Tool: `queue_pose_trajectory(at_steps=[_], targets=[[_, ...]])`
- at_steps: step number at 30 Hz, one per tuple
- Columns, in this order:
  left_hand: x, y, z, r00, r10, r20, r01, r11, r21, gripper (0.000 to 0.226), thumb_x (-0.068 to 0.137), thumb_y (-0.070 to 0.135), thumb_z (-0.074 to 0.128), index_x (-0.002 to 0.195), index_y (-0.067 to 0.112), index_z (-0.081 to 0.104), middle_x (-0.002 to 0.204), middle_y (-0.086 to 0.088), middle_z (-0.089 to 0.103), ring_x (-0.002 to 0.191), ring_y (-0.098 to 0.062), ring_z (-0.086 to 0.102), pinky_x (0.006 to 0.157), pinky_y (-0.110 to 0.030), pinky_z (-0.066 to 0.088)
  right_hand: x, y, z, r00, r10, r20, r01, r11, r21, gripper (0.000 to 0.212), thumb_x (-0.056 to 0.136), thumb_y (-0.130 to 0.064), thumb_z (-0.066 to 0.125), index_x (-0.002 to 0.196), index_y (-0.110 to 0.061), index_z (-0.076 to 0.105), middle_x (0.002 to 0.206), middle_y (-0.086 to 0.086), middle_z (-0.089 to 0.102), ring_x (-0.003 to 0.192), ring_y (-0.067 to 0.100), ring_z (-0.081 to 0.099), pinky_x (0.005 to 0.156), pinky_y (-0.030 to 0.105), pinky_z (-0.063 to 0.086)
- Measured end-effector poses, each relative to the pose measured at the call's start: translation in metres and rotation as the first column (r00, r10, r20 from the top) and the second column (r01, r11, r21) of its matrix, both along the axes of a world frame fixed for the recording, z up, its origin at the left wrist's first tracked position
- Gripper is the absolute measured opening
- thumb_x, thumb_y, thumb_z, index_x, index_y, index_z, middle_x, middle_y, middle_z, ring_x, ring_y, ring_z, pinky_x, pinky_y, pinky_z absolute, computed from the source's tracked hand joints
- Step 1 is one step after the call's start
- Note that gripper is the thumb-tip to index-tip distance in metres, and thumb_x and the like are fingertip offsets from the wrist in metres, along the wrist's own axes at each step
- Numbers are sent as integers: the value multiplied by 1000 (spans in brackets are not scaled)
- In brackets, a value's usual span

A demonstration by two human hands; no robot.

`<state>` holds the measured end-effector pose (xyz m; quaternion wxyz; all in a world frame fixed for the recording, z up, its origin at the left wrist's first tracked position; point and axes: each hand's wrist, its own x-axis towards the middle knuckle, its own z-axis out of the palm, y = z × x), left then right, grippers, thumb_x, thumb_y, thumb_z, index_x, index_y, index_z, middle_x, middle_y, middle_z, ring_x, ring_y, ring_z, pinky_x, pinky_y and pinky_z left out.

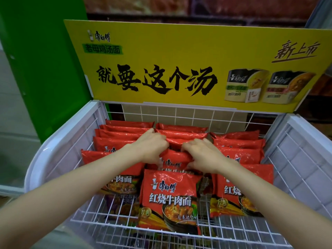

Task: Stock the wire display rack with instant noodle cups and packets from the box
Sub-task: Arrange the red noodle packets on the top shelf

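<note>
The white wire display rack (298,159) holds three rows of red instant noodle packets leaning back. In the middle row, my left hand (150,146) and my right hand (203,155) both grip the top edge of one red packet (175,159), fingers curled over it. Another red packet (170,200) leans in front of it, face towards me. The left row (115,141) and the right row (240,150) stand on either side. No box and no cups are in view.
A yellow advertising board (179,51) stands above the back of the rack. A green panel (39,69) rises at the left. A purple packet (124,203) shows on a lower tier through the wire floor. Bare wire runs along the rack's front edge (197,236).
</note>
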<state>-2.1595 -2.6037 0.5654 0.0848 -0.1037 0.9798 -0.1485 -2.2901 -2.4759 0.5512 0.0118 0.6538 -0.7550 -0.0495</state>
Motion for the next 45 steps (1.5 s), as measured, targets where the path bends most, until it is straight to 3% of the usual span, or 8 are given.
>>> queue_pose_trajectory(at_steps=[9,13,16,20,26,34,38,45], targets=[[-2,0,5,996,39,-82,-38,999,12,64,75,51,69,122,15,45,119,-2,53,114,-21,48,94,-33,32,-2,2,6,998,-54,-33,53,998,-31,55,84,-42,62,130,-22,41,127,0,50,120,22,43,97,37,32],[7,8,15,978,-15,-206,25,999,48,48,80,41,68,113,17,45,113,1,51,108,-19,48,87,-30,36,8,9,20,998,19,54,-10,989,-147,38,87,-39,60,118,-20,51,114,-1,52,111,20,48,91,35,39],[13,18,11,998,2,-59,4,995,103,26,85,34,64,103,16,58,101,0,63,95,-21,59,78,-33,50,22,15,13,991,2,132,1,1000,-27,28,90,-36,58,109,-15,58,106,2,61,100,23,60,82,35,50],[18,30,-11,978,-15,208,8,999,37,36,84,38,65,108,11,60,105,-5,64,95,-24,61,72,-32,46,32,18,-11,996,-53,67,36,972,232,50,83,-52,61,116,-14,54,107,5,62,99,27,61,77,35,47],[20,27,-21,973,13,230,-45,990,133,56,77,47,70,118,14,55,116,-4,58,104,-23,58,82,-35,48,33,16,-19,950,-152,272,54,940,338,65,78,-41,72,130,-18,41,120,8,57,109,27,55,85,35,45],[27,17,1,995,23,99,-36,991,126,55,71,60,68,104,18,61,100,3,49,86,-16,49,64,-30,37,28,25,1,939,-70,336,23,990,140,37,82,-32,69,103,-30,38,89,-13,44,88,13,45,66,27,37],[25,8,6,997,50,-56,-43,992,116,55,74,60,65,109,19,53,105,4,59,93,-18,57,66,-30,39,22,30,9,975,-71,212,81,996,-40,39,81,-39,69,101,-25,38,92,-7,47,88,15,47,71,31,40],[21,-2,-8,993,86,-84,-72,983,168,64,71,62,66,116,19,52,109,3,63,98,-20,60,70,-31,43,23,26,-4,991,-118,59,121,991,-49,53,85,-47,61,123,-15,43,119,2,57,110,21,51,88,30,40]])
